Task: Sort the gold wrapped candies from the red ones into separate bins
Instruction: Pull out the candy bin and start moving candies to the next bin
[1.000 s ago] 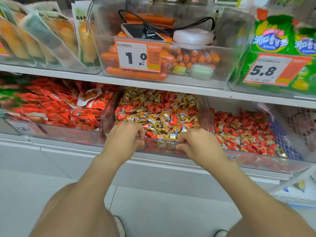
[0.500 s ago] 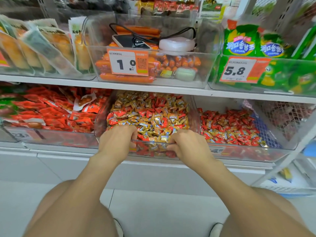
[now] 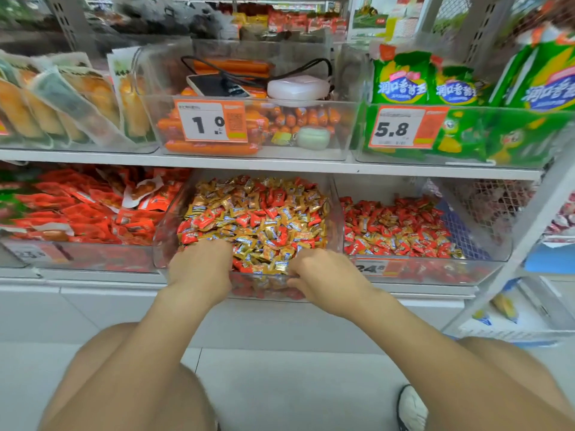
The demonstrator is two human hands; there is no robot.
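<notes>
A clear plastic bin (image 3: 334, 209) on the lower shelf holds a heap of mixed gold wrapped candies (image 3: 273, 234) and red wrapped candies (image 3: 205, 219). My left hand (image 3: 200, 269) and my right hand (image 3: 323, 278) both grip the bin's front rim, fingers curled over it into the candies. To the right, a second clear bin (image 3: 497, 253) holds mostly red candies (image 3: 392, 222) with some gold ones mixed in. The fingertips of both hands are hidden behind the rim and the candies.
A bin of red snack packets (image 3: 84, 209) stands left of the middle bin. The upper shelf (image 3: 280, 164) carries a clear bin (image 3: 258, 150) with sausages, a phone (image 3: 217, 85) and a white case, plus green bags (image 3: 435, 85). My knees sit low in front.
The view has shifted so the shelf appears further left. Both hands keep the same grip on the middle bin's front rim, and the bin looks drawn slightly forward.
</notes>
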